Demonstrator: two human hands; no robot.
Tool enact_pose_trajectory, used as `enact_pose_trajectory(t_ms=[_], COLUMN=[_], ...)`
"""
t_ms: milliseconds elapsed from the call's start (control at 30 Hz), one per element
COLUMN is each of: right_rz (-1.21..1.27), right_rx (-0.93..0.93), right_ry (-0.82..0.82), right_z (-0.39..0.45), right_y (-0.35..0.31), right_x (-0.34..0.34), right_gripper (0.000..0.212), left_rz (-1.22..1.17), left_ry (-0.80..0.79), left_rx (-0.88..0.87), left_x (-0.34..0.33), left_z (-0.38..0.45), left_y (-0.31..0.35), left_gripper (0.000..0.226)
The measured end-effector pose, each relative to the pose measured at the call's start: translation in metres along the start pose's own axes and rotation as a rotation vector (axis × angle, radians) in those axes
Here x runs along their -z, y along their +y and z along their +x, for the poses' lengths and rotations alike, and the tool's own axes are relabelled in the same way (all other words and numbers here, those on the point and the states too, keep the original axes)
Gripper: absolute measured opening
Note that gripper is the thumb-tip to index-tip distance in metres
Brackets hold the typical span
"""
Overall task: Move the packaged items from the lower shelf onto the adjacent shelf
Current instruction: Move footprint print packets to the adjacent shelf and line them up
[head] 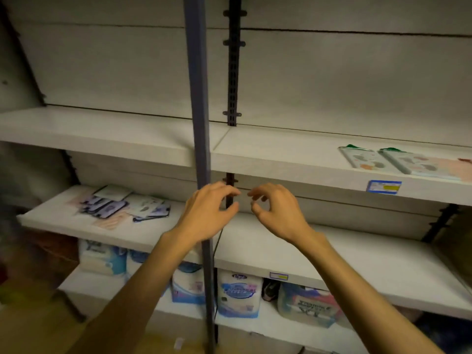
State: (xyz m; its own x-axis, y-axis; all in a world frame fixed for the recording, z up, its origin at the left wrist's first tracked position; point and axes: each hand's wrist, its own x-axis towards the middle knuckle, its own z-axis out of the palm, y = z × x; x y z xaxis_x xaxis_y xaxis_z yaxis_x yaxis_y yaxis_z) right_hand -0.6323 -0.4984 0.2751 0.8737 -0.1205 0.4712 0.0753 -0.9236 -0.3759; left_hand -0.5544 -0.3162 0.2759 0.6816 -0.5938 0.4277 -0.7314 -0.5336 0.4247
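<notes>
Packaged items, flat carded packs in a loose, overlapping pile, are seen on the left bay of the lower shelf, toward its left end and well apart from both hands. The adjacent shelf, at the same height on the right of the grey upright post, carries nothing that can be seen, so by this view the transfer is judged to be at its start or between trips: the whole visible pile is left to be moved. Whether the two flat packs lying on the higher right shelf, above a blue price tag, belong to the task cannot be told.

The left hand is held up in front of the post, the fingers loosely curled with nothing between them. The right hand is raised just beside it, thumb and forefinger brought near each other as if pinching, yet nothing is seen held there. Both hands are blurred, so small details of the fingers are not certain. Neither hand touches a shelf.

On the bottom shelf, large soft packs of tissue or similar goods are stood in a row; they are not judged to be part of the work. For the next step, a reach down and to the left toward the pile is called for.
</notes>
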Motion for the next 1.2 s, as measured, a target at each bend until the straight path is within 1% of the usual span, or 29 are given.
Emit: enact_pose_trajectory(t_ms=[200,300,600,767,867,967,1133,1200], right_rz=[0.071,0.079,0.078,0.077,0.076,0.081,0.090,0.088], right_rx=[-0.014,-0.030,-0.132,-0.161,-0.197,-0.238,-0.305,-0.326], right_ry=[-0.111,-0.149,-0.276,-0.327,-0.345,-0.352,-0.385,-0.395], right_z=[0.010,0.018,0.045,0.073,0.096,0.122,0.166,0.183], right_y=[-0.078,-0.112,-0.174,-0.188,-0.194,-0.198,-0.202,-0.203], right_x=[-0.091,-0.134,-0.246,-0.301,-0.334,-0.365,-0.414,-0.433], right_gripper=[0.024,0.028,0.029,0.029,0.030,0.030,0.031,0.031], left_rz=[0.030,0.057,0.024,0.021,0.018,0.015,0.067,0.065], left_ry=[-0.068,-0.092,-0.169,-0.154,-0.168,-0.147,-0.230,-0.237], left_rx=[0.094,0.139,0.265,0.314,0.336,0.348,0.411,0.442], left_x=[0.038,0.053,0.071,0.078,0.083,0.087,0.090,0.091], left_z=[-0.050,-0.072,-0.118,-0.114,-0.102,-0.086,-0.054,-0.040], left_y=[-0.101,-0.150,-0.277,-0.341,-0.379,-0.417,-0.485,-0.514], left_gripper=[0.031,0.034,0.033,0.032,0.033,0.032,0.033,0.032])
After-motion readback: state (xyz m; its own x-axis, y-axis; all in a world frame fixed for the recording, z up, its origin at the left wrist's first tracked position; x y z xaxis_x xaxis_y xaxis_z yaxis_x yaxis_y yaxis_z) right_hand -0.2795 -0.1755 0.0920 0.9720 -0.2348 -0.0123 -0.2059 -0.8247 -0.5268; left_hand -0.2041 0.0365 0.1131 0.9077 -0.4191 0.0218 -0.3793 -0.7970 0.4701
